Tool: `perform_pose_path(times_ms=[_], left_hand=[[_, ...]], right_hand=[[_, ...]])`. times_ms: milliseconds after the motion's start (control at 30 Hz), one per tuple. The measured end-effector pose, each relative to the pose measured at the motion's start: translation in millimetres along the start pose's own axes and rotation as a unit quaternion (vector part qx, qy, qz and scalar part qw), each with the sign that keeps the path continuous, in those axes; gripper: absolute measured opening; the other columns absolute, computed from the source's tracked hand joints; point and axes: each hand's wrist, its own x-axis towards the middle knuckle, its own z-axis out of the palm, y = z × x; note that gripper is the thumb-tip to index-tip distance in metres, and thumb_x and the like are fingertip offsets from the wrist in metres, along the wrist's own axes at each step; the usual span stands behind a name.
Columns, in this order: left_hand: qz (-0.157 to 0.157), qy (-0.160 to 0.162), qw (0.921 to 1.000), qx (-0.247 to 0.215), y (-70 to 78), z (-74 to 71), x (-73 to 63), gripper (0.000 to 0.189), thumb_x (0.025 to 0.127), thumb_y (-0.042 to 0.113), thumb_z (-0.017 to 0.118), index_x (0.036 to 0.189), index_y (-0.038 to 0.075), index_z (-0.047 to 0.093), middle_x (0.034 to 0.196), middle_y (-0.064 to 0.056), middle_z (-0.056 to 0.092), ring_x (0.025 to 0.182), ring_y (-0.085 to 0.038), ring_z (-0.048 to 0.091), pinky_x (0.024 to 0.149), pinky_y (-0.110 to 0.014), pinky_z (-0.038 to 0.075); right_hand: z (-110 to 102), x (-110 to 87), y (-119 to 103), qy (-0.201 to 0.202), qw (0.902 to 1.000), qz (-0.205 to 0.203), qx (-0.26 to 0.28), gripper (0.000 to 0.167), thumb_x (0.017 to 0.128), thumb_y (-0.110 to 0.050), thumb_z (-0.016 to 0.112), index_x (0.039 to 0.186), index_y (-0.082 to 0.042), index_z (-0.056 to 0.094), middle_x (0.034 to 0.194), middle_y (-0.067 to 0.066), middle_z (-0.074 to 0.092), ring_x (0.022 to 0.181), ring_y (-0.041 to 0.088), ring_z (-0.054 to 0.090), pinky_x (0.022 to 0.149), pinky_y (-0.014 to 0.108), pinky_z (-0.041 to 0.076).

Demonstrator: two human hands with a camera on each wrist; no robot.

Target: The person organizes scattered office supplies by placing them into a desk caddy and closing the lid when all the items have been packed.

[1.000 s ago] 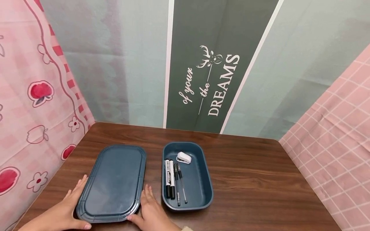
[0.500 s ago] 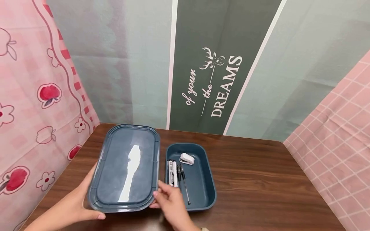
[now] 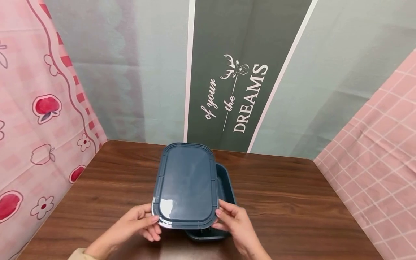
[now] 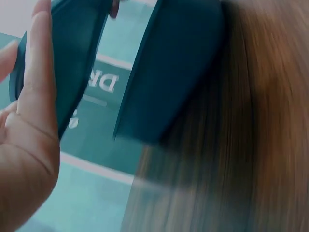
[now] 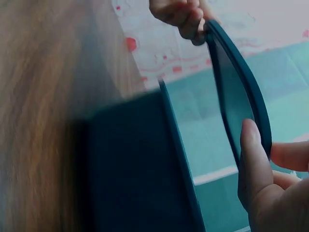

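Observation:
A dark blue rectangular lid [image 3: 188, 180] hangs tilted above a matching box [image 3: 228, 187], covering most of it in the head view. My left hand [image 3: 138, 224] pinches the lid's near left corner, thumb on top and fingers beneath. At the near right corner my right hand [image 3: 235, 222] holds the rim the same way. Both wrist views show a gap between the lid [image 4: 75, 63] and the box [image 5: 137, 164], which stands on the table. What lies inside the box is hidden under the lid.
The brown wooden table [image 3: 286, 202] carries the box near its middle. A grey-green printed cloth [image 3: 162, 72] hangs behind its far edge. Pink patterned cloth [image 3: 58, 144] lines the left side and pink checked cloth [image 3: 383, 151] the right.
Both hands have raised the lid from the table at left and carried it right, over the box. The markers, pens and small white stapler in the box have become covered from view.

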Motion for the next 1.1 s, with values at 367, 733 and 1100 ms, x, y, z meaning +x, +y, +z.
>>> perform_pose_path(times_ms=[367, 733, 1100], left_hand=[[-0.039, 0.125, 0.9913, -0.010, -8.0, 30.6, 38.6, 0.020, 0.102, 0.015, 0.042, 0.102, -0.002, 0.053, 0.087, -0.009, 0.070, 0.078, -0.016, 0.069, 0.071, -0.028, 0.056], [-0.090, 0.145, 0.9853, -0.004, -12.8, 49.5, 62.3, 0.017, 0.099, 0.012, 0.047, 0.096, -0.004, 0.053, 0.085, -0.012, 0.070, 0.073, -0.014, 0.069, 0.066, -0.022, 0.056], [-0.097, 0.099, 0.9882, -0.066, -18.3, 58.2, 71.9, 0.023, 0.099, 0.012, 0.047, 0.108, -0.009, 0.054, 0.086, -0.009, 0.070, 0.078, -0.013, 0.069, 0.070, -0.021, 0.055]], right_hand=[[-39.4, -11.9, -10.0, 0.024, 0.9995, -0.017, -0.009, 0.052, 0.095, -0.004, 0.054, 0.135, 0.021, 0.031, 0.098, 0.003, 0.068, 0.081, 0.011, 0.066, 0.076, 0.028, 0.055], [-48.6, -20.0, -36.9, 0.098, 0.9886, -0.113, -0.020, 0.034, 0.092, 0.000, 0.056, 0.124, 0.014, 0.055, 0.108, 0.007, 0.069, 0.091, 0.018, 0.068, 0.073, 0.034, 0.057], [-53.3, -27.1, -51.3, 0.086, 0.9839, -0.156, 0.010, 0.028, 0.093, 0.004, 0.053, 0.108, -0.009, 0.073, 0.102, 0.007, 0.070, 0.085, 0.012, 0.067, 0.070, 0.026, 0.056]])
